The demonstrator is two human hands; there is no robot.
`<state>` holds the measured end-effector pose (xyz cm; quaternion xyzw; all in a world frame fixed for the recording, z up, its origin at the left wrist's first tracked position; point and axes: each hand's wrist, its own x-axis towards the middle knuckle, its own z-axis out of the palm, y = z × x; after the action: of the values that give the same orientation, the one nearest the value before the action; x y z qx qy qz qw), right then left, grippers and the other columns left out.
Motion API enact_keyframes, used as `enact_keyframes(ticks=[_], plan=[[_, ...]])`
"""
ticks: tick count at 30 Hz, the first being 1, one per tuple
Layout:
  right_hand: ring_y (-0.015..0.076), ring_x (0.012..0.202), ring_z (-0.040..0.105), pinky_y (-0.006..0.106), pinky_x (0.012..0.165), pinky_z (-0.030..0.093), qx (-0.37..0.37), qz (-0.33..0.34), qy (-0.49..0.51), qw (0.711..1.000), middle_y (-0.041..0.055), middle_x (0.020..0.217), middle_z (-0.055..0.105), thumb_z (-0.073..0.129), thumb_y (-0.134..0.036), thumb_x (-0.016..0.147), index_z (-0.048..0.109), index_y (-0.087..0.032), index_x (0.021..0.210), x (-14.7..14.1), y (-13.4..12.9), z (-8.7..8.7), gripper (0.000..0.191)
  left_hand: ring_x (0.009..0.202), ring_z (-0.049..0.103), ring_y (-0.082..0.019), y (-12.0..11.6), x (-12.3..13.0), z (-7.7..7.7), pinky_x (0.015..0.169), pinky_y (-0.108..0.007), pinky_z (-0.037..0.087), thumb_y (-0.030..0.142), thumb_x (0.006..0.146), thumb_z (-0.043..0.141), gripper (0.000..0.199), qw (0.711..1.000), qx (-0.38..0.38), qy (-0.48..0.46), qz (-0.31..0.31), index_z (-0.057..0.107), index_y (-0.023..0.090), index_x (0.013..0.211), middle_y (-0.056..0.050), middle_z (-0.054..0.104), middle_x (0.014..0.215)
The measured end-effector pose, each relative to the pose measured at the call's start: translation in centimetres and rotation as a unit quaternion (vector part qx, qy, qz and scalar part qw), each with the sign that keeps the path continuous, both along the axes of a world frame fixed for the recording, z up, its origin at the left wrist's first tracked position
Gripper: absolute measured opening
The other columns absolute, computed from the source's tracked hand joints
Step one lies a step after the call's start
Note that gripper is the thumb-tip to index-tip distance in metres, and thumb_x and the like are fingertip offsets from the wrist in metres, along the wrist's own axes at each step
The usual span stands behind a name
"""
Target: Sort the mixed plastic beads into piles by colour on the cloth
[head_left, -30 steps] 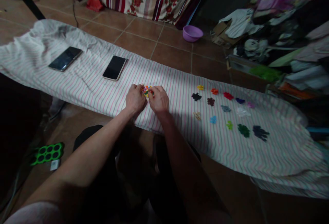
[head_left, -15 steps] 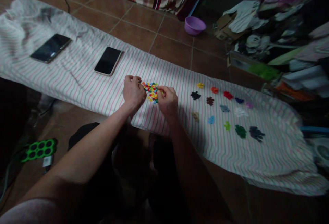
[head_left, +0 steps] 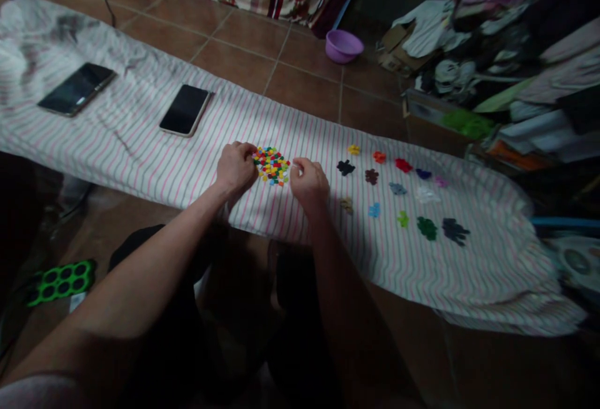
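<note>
A mixed heap of tiny bright plastic pieces point(head_left: 272, 164) lies on the striped cloth between my two hands. My left hand point(head_left: 235, 166) rests at the heap's left edge, its fingers curled in with the tips against the nearest pieces; what they hold, if anything, is hidden. Just right of the heap is my right hand point(head_left: 309, 184), thumb and forefinger pinched together. Anything between them is too small to name. Farther right, small single-colour piles sit in loose rows, among them yellow pieces point(head_left: 354, 149), black pieces point(head_left: 345, 167), red pieces point(head_left: 403, 164) and dark green pieces point(head_left: 427, 228).
Two phones, a larger dark one point(head_left: 77, 89) and a smaller one point(head_left: 185, 110), lie on the striped cloth point(head_left: 140, 146) at left. A purple basin point(head_left: 344, 46) stands on the tiled floor beyond. Clothes and boxes point(head_left: 422, 34) are heaped at right.
My right hand has drawn back from the heap to the right, uncovering more of it. My left hand has shifted slightly left off the heap. The whole view has moved a little.
</note>
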<state>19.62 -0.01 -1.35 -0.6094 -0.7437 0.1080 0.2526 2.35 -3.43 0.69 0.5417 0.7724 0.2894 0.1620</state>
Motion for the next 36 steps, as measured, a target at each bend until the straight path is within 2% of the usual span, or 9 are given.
enact_keyframes(ticks=[2, 6, 9, 13, 19, 26, 36], plan=[[0.0237, 0.093, 0.06, 0.036, 0.087, 0.047, -0.02, 0.029, 0.011, 0.999, 0.0113, 0.1, 0.065, 0.046, -0.021, 0.087, 0.069, -0.018, 0.106, -0.1, 0.0, 0.0, 0.03, 0.108, 0.059, -0.021, -0.2, -0.1, 0.0, 0.099, -0.035, 0.047, 0.011, 0.084, 0.04, 0.037, 0.999, 0.007, -0.019, -0.03, 0.069, 0.018, 0.107, -0.009, 0.067, 0.11], [0.0225, 0.093, 0.062, 0.035, 0.088, 0.05, -0.032, 0.096, 0.07, 0.992, 0.0095, 0.1, 0.066, 0.046, -0.016, 0.084, 0.069, -0.02, 0.108, -0.1, 0.4, -0.1, 0.033, 0.115, 0.057, -0.017, -0.6, -0.3, 0.1, 0.102, -0.032, 0.046, 0.009, 0.081, 0.04, 0.039, 0.994, 0.066, -0.057, -0.065, 0.067, 0.018, 0.108, -0.008, 0.062, 0.124], [0.0214, 0.089, 0.062, 0.035, 0.086, 0.051, -0.032, 0.108, 0.077, 0.991, 0.0081, 0.101, 0.066, 0.049, -0.015, 0.082, 0.069, -0.021, 0.107, 0.1, 0.5, 0.0, 0.033, 0.117, 0.057, -0.018, -0.9, -0.5, 0.4, 0.103, -0.033, 0.046, 0.009, 0.081, 0.04, 0.038, 0.995, 0.075, -0.045, -0.043, 0.068, 0.018, 0.105, -0.008, 0.061, 0.124], [0.0201, 0.082, 0.06, 0.033, 0.081, 0.05, -0.028, 0.109, 0.058, 0.992, 0.0065, 0.094, 0.064, 0.052, -0.017, 0.082, 0.072, -0.022, 0.098, 0.3, 0.2, 0.4, 0.026, 0.106, 0.061, -0.021, -1.4, -1.0, 0.7, 0.097, -0.034, 0.049, 0.013, 0.083, 0.043, 0.033, 0.999, 0.026, -0.024, 0.009, 0.071, 0.019, 0.1, -0.009, 0.063, 0.115], [0.0166, 0.077, 0.058, 0.029, 0.078, 0.048, -0.044, 0.156, 0.031, 0.986, 0.0043, 0.092, 0.061, 0.057, -0.017, 0.082, 0.073, -0.021, 0.098, -0.1, -0.3, 0.6, 0.022, 0.103, 0.062, -0.022, -2.3, -2.1, 0.4, 0.096, -0.035, 0.049, 0.019, 0.085, 0.046, 0.03, 1.0, 0.003, -0.01, 0.008, 0.072, 0.019, 0.099, -0.01, 0.064, 0.112], [0.0162, 0.076, 0.059, 0.03, 0.079, 0.048, -0.058, 0.158, 0.003, 0.986, 0.0036, 0.093, 0.062, 0.058, -0.019, 0.085, 0.073, -0.022, 0.103, -0.2, -0.1, 0.5, 0.023, 0.102, 0.063, -0.022, -3.1, -3.2, 0.3, 0.096, -0.036, 0.049, 0.02, 0.085, 0.045, 0.03, 1.0, -0.007, -0.001, -0.027, 0.072, 0.018, 0.099, -0.01, 0.065, 0.111], [0.0184, 0.084, 0.061, 0.03, 0.078, 0.048, -0.054, 0.14, -0.011, 0.989, 0.0041, 0.094, 0.064, 0.056, -0.018, 0.087, 0.073, -0.025, 0.096, -1.3, -0.6, 0.8, 0.021, 0.106, 0.063, -0.023, -3.1, -1.6, 0.5, 0.097, -0.038, 0.049, 0.018, 0.085, 0.044, 0.032, 0.997, -0.001, 0.028, -0.065, 0.072, 0.019, 0.1, -0.011, 0.065, 0.111]])
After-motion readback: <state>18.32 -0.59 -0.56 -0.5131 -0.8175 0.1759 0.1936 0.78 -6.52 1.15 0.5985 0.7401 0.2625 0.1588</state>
